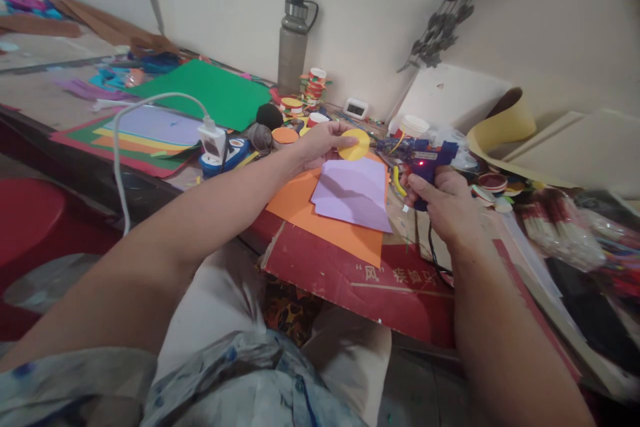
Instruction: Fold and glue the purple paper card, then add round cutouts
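Observation:
Pinched in my left hand (327,142) is a yellow disc (356,145), held above the sheets on the table. My right hand (443,197) is wrapped round the handle of a blue hot glue gun (431,155) with a small red light lit on its side. The gun's nozzle points left and is close to the disc's right edge; whether they touch, I cannot tell. Below the disc lie lilac sheets (353,194) on top of a larger orange sheet (340,224).
A grey bottle (293,47) stands by the wall beside a small digital clock (356,108). A power strip (225,157) with a white plug and cable sits left. Green sheet (205,94) lies behind it. Bagged sticks (560,227) are at right; a red stool (30,220) is lower left.

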Available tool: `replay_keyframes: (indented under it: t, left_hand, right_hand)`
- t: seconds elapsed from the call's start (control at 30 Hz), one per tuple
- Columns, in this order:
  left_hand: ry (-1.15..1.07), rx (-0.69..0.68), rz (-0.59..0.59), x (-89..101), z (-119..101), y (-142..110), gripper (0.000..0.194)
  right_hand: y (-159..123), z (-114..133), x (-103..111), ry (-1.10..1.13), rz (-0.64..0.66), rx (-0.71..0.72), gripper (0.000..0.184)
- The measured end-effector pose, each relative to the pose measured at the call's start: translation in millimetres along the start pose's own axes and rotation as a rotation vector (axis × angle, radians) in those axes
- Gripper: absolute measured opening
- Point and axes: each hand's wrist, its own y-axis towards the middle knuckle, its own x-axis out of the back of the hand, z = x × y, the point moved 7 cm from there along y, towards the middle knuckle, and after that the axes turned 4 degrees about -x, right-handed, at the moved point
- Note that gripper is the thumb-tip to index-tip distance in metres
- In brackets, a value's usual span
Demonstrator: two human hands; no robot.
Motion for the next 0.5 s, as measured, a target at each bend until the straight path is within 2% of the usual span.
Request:
replay_keyframes:
  t: [0.17,0.5]
  left_hand:
    - [-0.021,0.057,0.034,-2.3,3.7,-1.8,0.019]
    - [-0.008,0.055,0.018,-0.9,3.0,-1.2,0.022]
  right_hand:
    - [0.1,-2.9,-0.2,-0.009,-0.018,0.022,0.034]
    - [-1.0,-0.2,1.3,-0.005,-0.017,-0.009,0.040]
